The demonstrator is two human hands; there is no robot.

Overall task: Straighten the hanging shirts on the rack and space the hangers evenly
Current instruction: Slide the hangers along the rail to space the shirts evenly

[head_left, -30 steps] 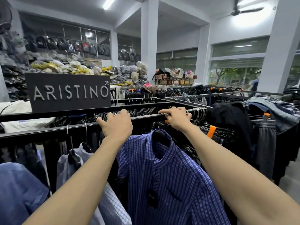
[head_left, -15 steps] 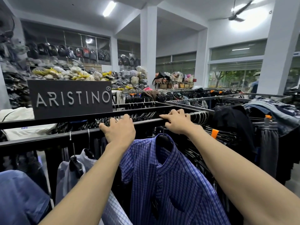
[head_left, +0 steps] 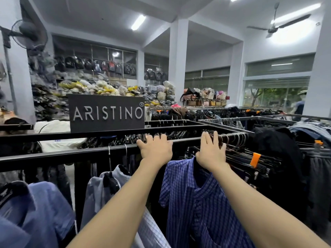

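Nearest the viewer, a blue plaid shirt (head_left: 200, 199) hangs from the black rail (head_left: 71, 155), collar open and front fairly square, just beside a pale checked shirt (head_left: 100, 187) and a plain blue shirt (head_left: 37, 208) further left. On the rail, left hand (head_left: 156, 149) rests with fingers curled over the bar top, gripping the bar alone; right hand (head_left: 211, 151) lies with fingers straight and together against the bunched hangers (head_left: 234, 138). Judgement: spacing is only begun. Left-side shirts stand apart, but the hangers to the right remain packed tight, touching, with dark garments (head_left: 268, 158) crushed beneath. Much is left. Against the earlier frame, right hand has flattened and slid toward the bunch, and left hand sits closer to it. Beyond, a brand sign (head_left: 107, 112) stands on the rear bar, with more racks behind
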